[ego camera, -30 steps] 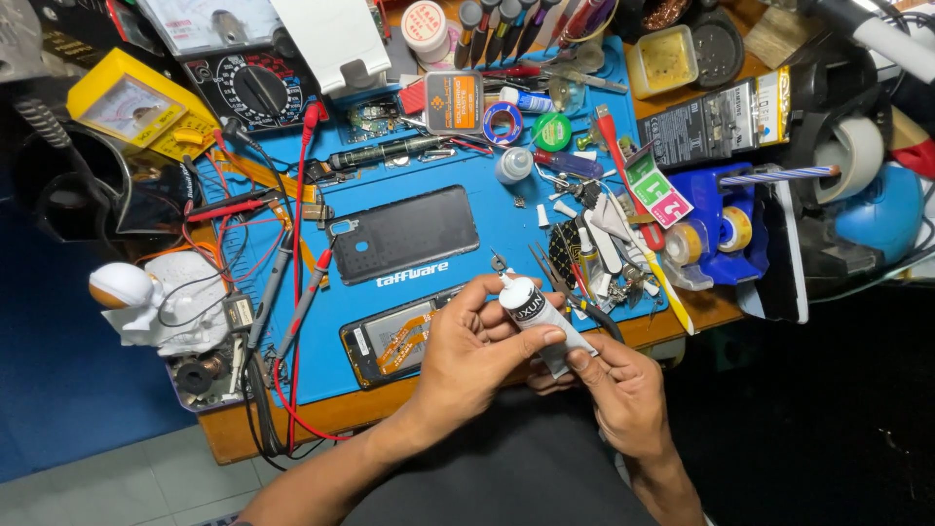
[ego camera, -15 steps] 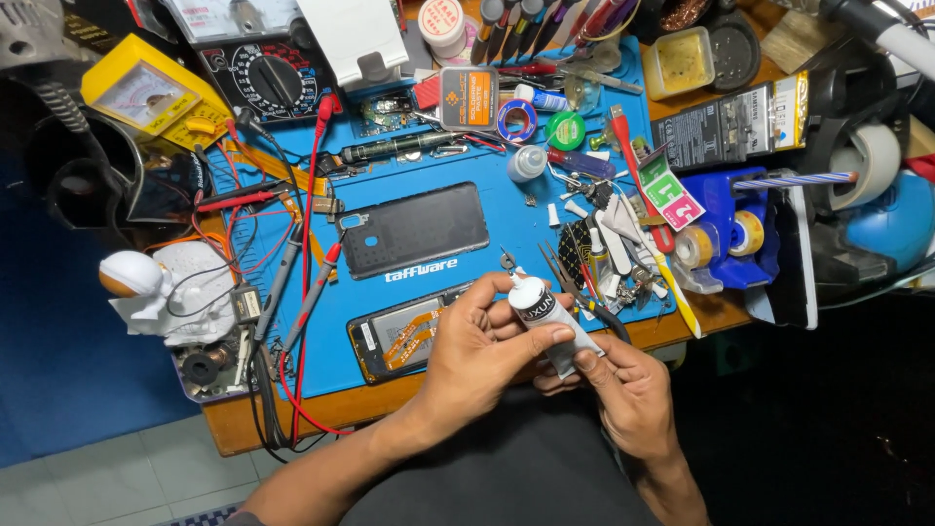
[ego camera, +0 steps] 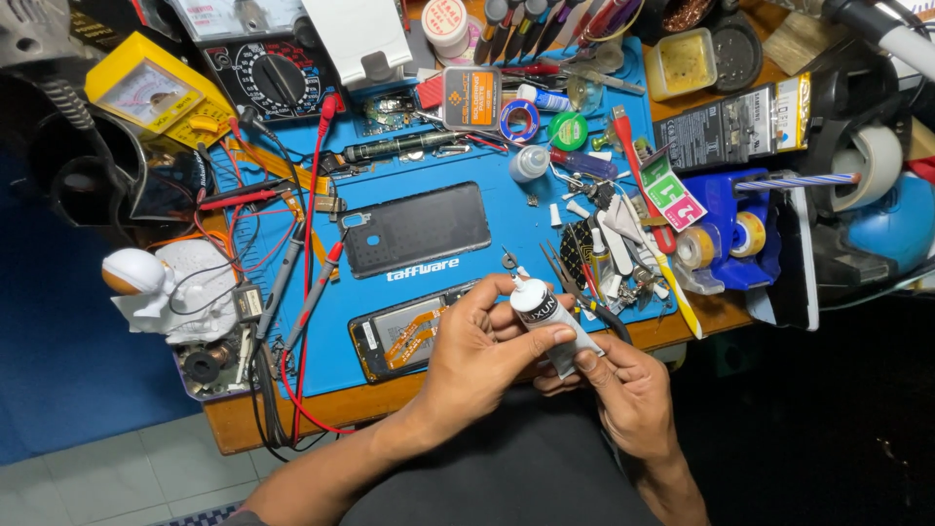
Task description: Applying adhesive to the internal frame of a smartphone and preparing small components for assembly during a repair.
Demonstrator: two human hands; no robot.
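Note:
Both my hands hold a small white glue tube [ego camera: 553,326] with a black band, just over the table's front edge. My left hand [ego camera: 484,346] grips its capped upper end with thumb and fingers. My right hand [ego camera: 623,390] pinches the lower end. Just behind the hands an opened phone [ego camera: 409,336] lies on the blue work mat [ego camera: 438,282], its orange flex cables showing. The phone's dark back cover [ego camera: 417,228] lies further back on the mat.
Red and black probe leads [ego camera: 302,282] trail over the mat's left side. A yellow meter [ego camera: 156,93] and a black one [ego camera: 268,73] stand at the back left. Tweezers, pliers and small tools [ego camera: 604,258] crowd the right; a blue tape dispenser [ego camera: 726,239] stands beyond.
The hands and tube stay nearly in the same place; the left fingers have shifted slightly on the tube's top end. The view has drifted a little.

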